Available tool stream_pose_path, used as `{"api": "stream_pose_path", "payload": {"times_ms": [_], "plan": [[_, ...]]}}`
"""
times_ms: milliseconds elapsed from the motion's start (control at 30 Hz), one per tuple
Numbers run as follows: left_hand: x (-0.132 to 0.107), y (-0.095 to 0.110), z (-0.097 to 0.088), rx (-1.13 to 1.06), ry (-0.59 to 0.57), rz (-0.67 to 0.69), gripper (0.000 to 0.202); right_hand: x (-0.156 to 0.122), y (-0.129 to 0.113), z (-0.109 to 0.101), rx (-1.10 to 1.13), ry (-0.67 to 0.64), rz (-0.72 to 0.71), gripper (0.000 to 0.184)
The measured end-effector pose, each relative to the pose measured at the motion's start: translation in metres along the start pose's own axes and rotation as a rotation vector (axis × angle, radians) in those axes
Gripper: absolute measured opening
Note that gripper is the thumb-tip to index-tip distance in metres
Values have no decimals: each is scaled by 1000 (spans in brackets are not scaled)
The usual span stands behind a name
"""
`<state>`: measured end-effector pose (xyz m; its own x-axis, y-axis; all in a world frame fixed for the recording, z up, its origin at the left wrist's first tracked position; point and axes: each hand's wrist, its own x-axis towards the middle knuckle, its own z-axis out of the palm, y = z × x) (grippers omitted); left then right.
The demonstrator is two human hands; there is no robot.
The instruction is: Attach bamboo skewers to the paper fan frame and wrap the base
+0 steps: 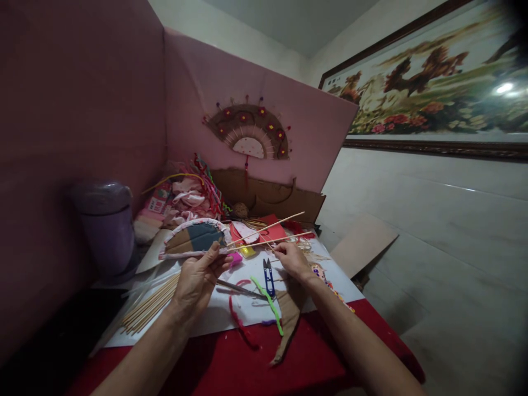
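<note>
My left hand (198, 279) pinches two thin bamboo sticks (270, 231) near their left ends; the sticks fan out to the right above the table. At the middle of the lower stick, my right hand (291, 258) has its fingertips on it. Just behind my left hand lies a half-round cardboard fan piece (193, 238) with a pink trimmed edge. Blue thread snips (269, 276) rest on the white sheet (247, 308) between my hands, beside a green pipe cleaner (270, 301) and a red pipe cleaner (239, 324).
A bundle of bamboo sticks (148, 303) lies at the left on the sheet. A purple lidded container (106, 223) stands far left. A finished brown fan (251, 132) hangs on the pink partition. Pink scraps, cardboard pieces (268, 195) and a red tablecloth (231, 363) surround the work area.
</note>
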<state>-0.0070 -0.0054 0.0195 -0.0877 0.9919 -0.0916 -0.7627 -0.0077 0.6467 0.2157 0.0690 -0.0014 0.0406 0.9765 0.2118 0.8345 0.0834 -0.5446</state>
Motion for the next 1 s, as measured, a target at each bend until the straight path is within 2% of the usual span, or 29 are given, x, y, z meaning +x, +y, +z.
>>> {"api": "stream_pose_path", "payload": {"times_ms": [300,533,600,700,800,1000], "plan": [[1,-1,-1,19,-3,5,10,-1,7,6,-269,33,-51,19],[3,-2,-3,28,7,2,10,4,11,6,-363,34,-163,29],[4,-2,-3,25,6,2,10,1,11,1,-388,-5,-189,26],[3,-2,-3,26,0,-2,12,-8,11,-6,-432,-132,-246,16],[2,-3,-3,26,1,-1,14,-17,10,-10,-481,-236,-315,17],[2,-3,-4,9,-7,-4,14,-28,9,-6,-565,-323,-492,15]]}}
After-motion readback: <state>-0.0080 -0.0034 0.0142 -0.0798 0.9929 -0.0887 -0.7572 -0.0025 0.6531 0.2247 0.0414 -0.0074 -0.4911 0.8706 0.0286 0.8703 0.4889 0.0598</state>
